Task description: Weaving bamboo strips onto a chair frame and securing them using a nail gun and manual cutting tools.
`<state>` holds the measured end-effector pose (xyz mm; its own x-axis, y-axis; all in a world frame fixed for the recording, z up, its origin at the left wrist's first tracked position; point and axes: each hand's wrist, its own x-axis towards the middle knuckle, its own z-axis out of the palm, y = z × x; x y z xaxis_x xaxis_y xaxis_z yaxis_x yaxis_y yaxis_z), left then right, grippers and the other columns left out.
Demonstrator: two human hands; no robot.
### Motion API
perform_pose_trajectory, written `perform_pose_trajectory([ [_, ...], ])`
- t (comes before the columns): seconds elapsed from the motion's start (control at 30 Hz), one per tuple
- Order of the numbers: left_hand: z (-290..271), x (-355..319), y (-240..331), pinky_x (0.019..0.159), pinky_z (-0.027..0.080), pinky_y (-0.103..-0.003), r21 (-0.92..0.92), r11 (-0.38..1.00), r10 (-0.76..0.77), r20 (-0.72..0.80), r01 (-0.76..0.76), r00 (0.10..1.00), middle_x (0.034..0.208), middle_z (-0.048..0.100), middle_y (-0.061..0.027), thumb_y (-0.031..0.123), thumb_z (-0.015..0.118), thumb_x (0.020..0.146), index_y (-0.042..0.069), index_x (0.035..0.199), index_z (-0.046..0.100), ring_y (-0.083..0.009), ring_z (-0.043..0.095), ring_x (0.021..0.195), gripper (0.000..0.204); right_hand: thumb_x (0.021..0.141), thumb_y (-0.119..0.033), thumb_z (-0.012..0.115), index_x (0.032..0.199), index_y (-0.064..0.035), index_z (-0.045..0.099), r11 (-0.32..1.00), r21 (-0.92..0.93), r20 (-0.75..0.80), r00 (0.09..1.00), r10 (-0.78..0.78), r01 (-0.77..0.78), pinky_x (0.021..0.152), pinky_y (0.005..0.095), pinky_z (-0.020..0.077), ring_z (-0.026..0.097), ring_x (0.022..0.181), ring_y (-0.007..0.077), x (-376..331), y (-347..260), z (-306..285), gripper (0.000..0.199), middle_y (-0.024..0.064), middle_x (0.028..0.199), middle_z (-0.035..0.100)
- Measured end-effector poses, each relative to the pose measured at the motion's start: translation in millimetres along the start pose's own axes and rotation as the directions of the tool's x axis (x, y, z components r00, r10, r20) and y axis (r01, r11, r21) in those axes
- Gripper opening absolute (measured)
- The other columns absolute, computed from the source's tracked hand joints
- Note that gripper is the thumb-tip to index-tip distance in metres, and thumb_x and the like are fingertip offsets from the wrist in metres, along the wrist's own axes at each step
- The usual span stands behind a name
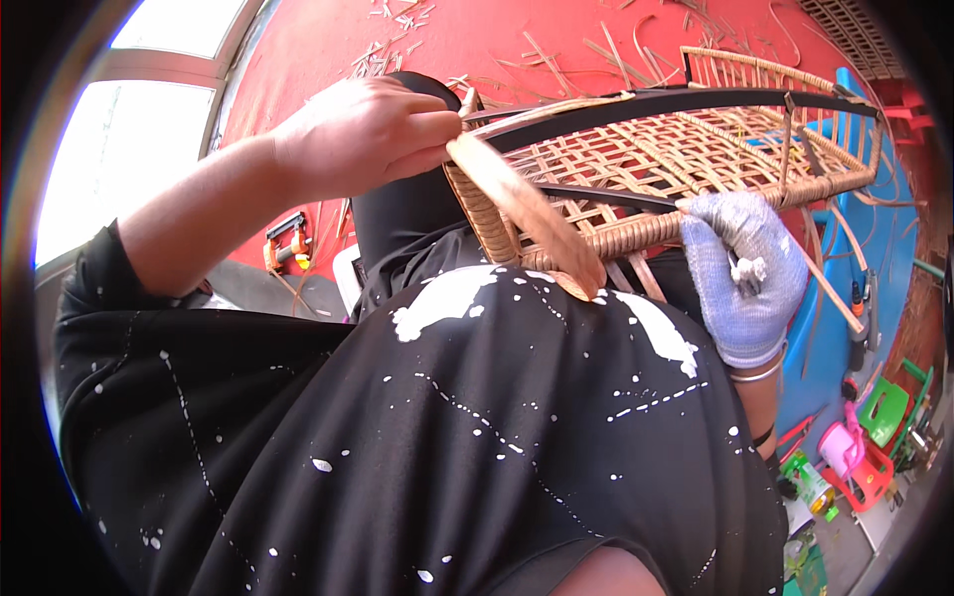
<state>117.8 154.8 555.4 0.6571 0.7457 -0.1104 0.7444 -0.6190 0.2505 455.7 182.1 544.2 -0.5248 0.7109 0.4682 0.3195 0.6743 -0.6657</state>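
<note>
A woven rattan frame (636, 149) with dark curved bars rests across my lap, its open lattice facing up. Bare and closed, my left hand (378, 134) pinches a wide, flat rattan strip (532, 214) at the frame's left corner. From those fingers the strip curves down to my black, white-speckled clothing. My right hand (745, 273), in a pale knitted glove, curls closed at the wrapped near rim (636, 233). Its fingertips meet the end of a dark bar; what lies inside the grip is hidden. A thin rattan strand (830, 288) juts out beyond the glove.
Loose rattan scraps (556, 65) litter the red floor (308, 60) beyond the frame. An orange and black tool (288, 243) lies at the left. Right of me are a blue surface (845, 328), a pink container (841, 449) and a green plastic stool (884, 412).
</note>
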Motion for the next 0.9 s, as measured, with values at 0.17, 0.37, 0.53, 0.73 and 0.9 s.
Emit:
perform_pose_trajectory([
  [0.17,38,-24,24,0.050,0.043,-0.033,-0.304,0.905,-0.385,-0.285,0.298,0.878,0.066,0.050,-0.0071,0.033,0.069,0.085,0.006,0.084,0.057,-0.0208,0.055,0.056,0.029,0.077,0.007,0.070,0.086,0.0002,0.067,0.998,-0.056,0.002,1.000,0.018,-0.018,0.063,0.0289,0.0495,0.064,0.069,0.0200,5,-3,-3,0.011,0.0105,0.078,0.066],
  [0.37,80,-29,41,0.065,0.050,-0.027,-0.840,0.502,-0.591,-0.159,0.206,0.791,0.078,0.062,-0.0089,0.014,0.060,0.093,-0.005,0.097,0.060,-0.0137,0.063,0.071,0.019,0.090,-0.012,0.063,0.091,0.0076,0.067,0.959,0.266,0.130,0.989,0.068,-0.101,0.068,0.0262,0.0475,0.061,0.076,0.0166,74,-27,-5,0.020,0.0122,0.086,0.066],
  [0.53,117,-18,35,0.065,0.051,-0.032,-0.957,0.289,-0.545,-0.138,0.031,0.827,0.078,0.065,-0.0137,0.027,0.063,0.091,-0.003,0.095,0.065,-0.0211,0.064,0.068,0.030,0.071,-0.005,0.075,0.106,0.0101,0.062,1.000,-0.005,0.515,0.857,-0.016,0.021,0.069,0.0252,0.0470,0.061,0.083,0.0175,131,-69,31,0.040,0.0135,0.095,0.064],
  [0.73,154,-17,30,0.066,0.051,-0.034,-0.887,0.459,-0.407,-0.257,-0.047,0.876,0.079,0.066,-0.0116,0.022,0.065,0.089,0.000,0.091,0.065,-0.0260,0.065,0.072,0.022,0.073,-0.013,0.075,0.093,-0.0049,0.066,0.717,-0.395,0.876,0.472,0.104,0.575,0.056,0.0321,0.0480,0.061,0.061,0.0245,152,-82,73,0.023,0.0080,0.070,0.060],
  [0.9,168,-7,37,0.060,0.050,-0.037,-0.824,0.545,-0.379,-0.408,-0.155,0.831,0.072,0.062,-0.0090,0.025,0.067,0.086,0.004,0.084,0.065,-0.0275,0.063,0.068,0.022,0.075,-0.019,0.075,0.094,-0.0044,0.066,0.764,-0.431,0.888,0.377,0.264,0.480,0.055,0.0321,0.0480,0.062,0.058,0.0264,151,-74,69,0.026,0.0105,0.067,0.061],
])
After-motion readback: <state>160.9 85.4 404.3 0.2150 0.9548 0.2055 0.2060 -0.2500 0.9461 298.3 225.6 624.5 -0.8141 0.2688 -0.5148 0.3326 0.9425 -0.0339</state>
